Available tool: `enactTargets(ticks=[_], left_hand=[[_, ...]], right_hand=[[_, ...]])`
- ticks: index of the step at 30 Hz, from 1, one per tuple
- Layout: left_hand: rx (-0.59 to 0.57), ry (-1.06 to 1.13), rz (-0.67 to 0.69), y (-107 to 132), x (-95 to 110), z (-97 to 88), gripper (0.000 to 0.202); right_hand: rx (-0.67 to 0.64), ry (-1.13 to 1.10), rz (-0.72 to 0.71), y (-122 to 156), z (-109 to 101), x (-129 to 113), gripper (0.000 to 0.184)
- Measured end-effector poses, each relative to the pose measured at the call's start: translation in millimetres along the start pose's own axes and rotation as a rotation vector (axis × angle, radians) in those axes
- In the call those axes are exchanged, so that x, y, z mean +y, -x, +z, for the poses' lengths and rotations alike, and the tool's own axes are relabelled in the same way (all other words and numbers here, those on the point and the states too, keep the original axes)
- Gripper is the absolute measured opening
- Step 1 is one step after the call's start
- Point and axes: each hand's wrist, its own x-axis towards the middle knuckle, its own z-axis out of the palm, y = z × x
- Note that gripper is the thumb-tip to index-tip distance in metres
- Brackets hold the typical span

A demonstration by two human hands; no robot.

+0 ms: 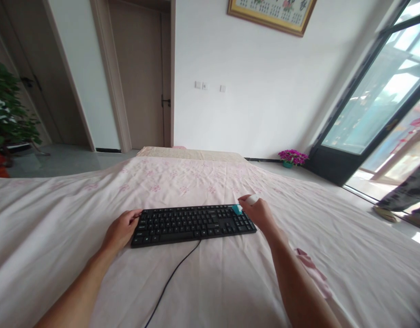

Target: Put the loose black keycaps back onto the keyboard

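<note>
A black keyboard (182, 224) lies on the pink flowered sheet, its keys facing up and its cable (172, 278) running toward me. My left hand (123, 228) grips the keyboard's left end, thumb and fingers closed at the upper corner. Over the number keys at the right end, my right hand (258, 210) is closed around a small white tool with a teal head (237, 209), which looks like a cleaning brush. The teal head is down at the keys near the top edge; the fingers hide part of the white handle.
The wrinkled sheet (210, 291) spreads on all sides. A pink cloth (312, 272) lies beside my right forearm. Beyond are a pot of magenta flowers (293, 157), a leafy plant (12, 109), and a person's patterned trouser leg (406, 182) by the glass door (370, 105).
</note>
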Motion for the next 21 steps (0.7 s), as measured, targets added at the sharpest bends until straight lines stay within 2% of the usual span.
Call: enactTargets(ticks=[4, 8, 11, 13, 17, 21], left_hand=[[-0.011, 0.005, -0.011, 0, 0, -0.5, 0.038], [-0.019, 0.002, -0.017, 2, 3, -1.9, 0.038], [-0.023, 0.0, -0.025, 2, 4, -2.2, 0.038], [-0.025, 0.008, -0.023, 2, 3, -1.8, 0.038], [-0.023, 0.02, -0.018, 1, 1, -0.9, 0.039], [-0.022, 0.013, -0.022, 1, 2, -1.7, 0.039]], right_hand=[[-0.066, 0.063, -0.012, 4, -11, -5, 0.027], [0.036, 0.021, -0.012, 3, -19, -7, 0.036], [0.116, -0.024, -0.013, -1, -15, -3, 0.029], [0.125, -0.036, -0.002, -4, -11, 1, 0.027], [0.061, 0.006, 0.01, -5, -6, 3, 0.028], [-0.049, 0.093, 0.024, -2, -15, 2, 0.022]])
